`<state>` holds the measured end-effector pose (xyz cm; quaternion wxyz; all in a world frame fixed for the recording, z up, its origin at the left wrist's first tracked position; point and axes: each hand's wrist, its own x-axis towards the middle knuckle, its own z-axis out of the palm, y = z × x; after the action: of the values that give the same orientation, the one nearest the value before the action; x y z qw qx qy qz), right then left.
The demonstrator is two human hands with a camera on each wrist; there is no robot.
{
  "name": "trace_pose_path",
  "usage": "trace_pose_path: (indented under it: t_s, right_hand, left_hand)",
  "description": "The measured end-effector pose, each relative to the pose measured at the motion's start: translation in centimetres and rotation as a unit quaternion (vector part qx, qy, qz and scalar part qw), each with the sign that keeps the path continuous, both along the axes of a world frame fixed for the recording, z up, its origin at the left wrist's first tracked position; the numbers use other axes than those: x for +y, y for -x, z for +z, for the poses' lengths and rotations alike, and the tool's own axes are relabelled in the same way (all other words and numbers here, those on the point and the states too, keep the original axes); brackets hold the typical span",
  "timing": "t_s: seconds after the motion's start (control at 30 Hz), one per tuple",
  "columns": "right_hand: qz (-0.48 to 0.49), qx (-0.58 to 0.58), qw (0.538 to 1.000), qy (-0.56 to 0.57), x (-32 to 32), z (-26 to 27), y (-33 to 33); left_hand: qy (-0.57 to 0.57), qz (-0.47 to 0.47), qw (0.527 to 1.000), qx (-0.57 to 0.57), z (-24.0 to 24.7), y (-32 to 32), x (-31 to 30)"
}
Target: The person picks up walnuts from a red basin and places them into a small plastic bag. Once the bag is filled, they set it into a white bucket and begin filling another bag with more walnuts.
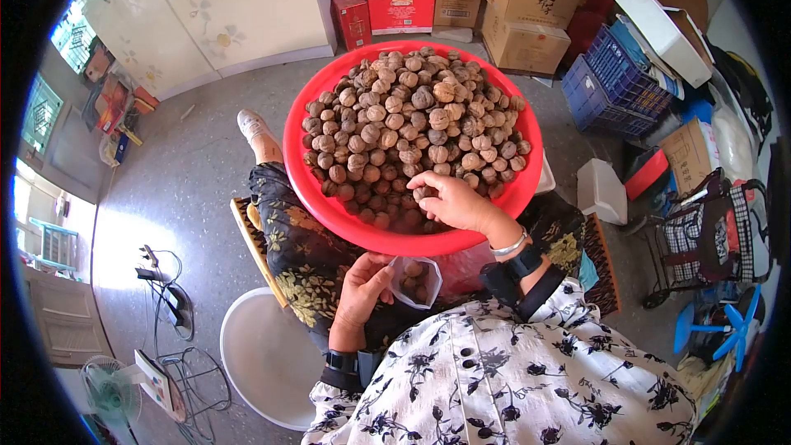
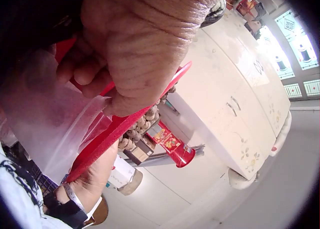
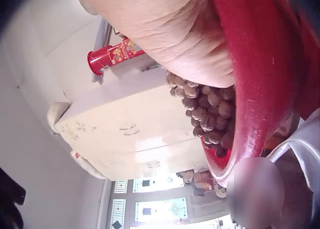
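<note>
A wide red basin [image 1: 292, 166] heaped with walnuts [image 1: 395, 103] rests over the person's lap. The right hand [image 1: 453, 202] reaches over its near rim and pinches a walnut [image 1: 425, 193] at the near side of the heap. Below the rim, the left hand [image 1: 363, 287] grips the edge of a clear plastic bag [image 1: 430, 287] with several walnuts inside; the left wrist view shows the bag [image 2: 65, 134] at the fingers [image 2: 85, 74]. In the right wrist view the right hand [image 3: 170, 34] covers part of the basin [image 3: 260, 89], and its fingertips are hidden.
A white tub [image 1: 264, 363] stands on the floor at the lower left, near cables and a green fan [image 1: 111, 391]. Cardboard boxes [image 1: 527, 21] are stacked behind the basin. Blue crates [image 1: 610, 91], a checked cart [image 1: 700, 231] and a blue fan [image 1: 733, 328] stand at the right.
</note>
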<state>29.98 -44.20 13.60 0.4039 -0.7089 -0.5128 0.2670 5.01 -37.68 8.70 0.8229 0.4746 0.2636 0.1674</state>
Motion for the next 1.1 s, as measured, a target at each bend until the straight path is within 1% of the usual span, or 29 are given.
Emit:
trace_pose_path:
  t_s: [0.03,0.07,0.1,0.17,0.3,0.37,0.4,0.57,0.7,0.77,0.8,0.87,0.9,0.97,1.0,1.07,1.1]
  right_hand:
    - [0.003,0.13,0.99,0.049,-0.1,0.5,-0.2]
    - [0.007,0.257,0.961,0.097,-0.2,0.9,-0.3]
    - [0.007,0.257,0.961,0.097,-0.4,1.2,-0.2]
    - [0.045,0.285,0.957,0.027,-0.7,1.4,-0.1]
    - [0.057,0.285,0.957,0.023,-0.8,1.0,-0.3]
    - [0.051,0.321,0.945,0.034,-0.9,1.1,-0.3]
    - [0.051,0.321,0.945,0.034,-0.9,1.1,-0.3]
    - [0.041,0.251,0.967,0.024,-0.9,1.4,-0.1]
    - [0.032,0.264,0.964,0.01,-0.9,1.6,0.0]
    - [0.047,0.237,0.969,0.055,-1.1,2.3,-0.1]
    - [0.047,0.237,0.969,0.054,-1.1,2.2,-0.1]
    - [0.105,0.231,0.967,-0.025,-1.1,2.0,0.4]
    - [0.105,0.231,0.967,-0.025,-1.3,2.2,0.7]
    - [0.16,0.254,0.954,0.007,-1.9,3.1,1.3]
    - [0.16,0.254,0.954,0.007,-2.1,3.5,1.7]
    - [0.211,0.263,0.941,0.015,-2.3,4.1,2.3]
    - [0.245,0.244,0.938,0.025,-2.3,4.0,2.2]
  left_hand:
    - [-0.001,-0.004,1.0,-0.001,-0.1,0.0,0.0]
    - [-0.001,-0.008,1.0,-0.002,-0.1,0.0,0.1]
    - [-0.001,-0.008,1.0,-0.002,-0.1,0.0,0.0]
    - [-0.005,-0.003,1.0,-0.001,-0.1,0.0,0.0]
    - [-0.005,-0.003,1.0,-0.001,0.1,-0.1,0.0]
    - [-0.006,-0.002,1.0,0.002,0.1,-0.1,0.0]
    - [-0.007,-0.002,1.0,0.003,0.1,-0.1,0.0]
    - [-0.011,0.004,1.0,0.002,-0.1,-0.1,0.0]
    - [-0.013,0.004,1.0,0.004,-0.1,-0.2,0.0]
    - [-0.012,0.008,1.0,0.004,-0.1,-0.2,0.0]
    - [-0.012,0.008,1.0,0.004,-0.1,-0.2,-0.1]
    - [-0.01,0.012,1.0,0.006,0.0,-0.2,-0.1]
    - [-0.01,0.012,1.0,0.006,-0.1,-0.2,0.0]
    - [-0.006,0.011,1.0,0.0,-0.4,-0.2,0.0]
    - [-0.006,0.011,1.0,0.0,-0.4,-0.2,0.0]
    - [-0.014,0.005,1.0,0.009,-0.4,-0.3,0.1]
    - [-0.015,0.004,1.0,0.009,-0.3,-0.3,0.1]
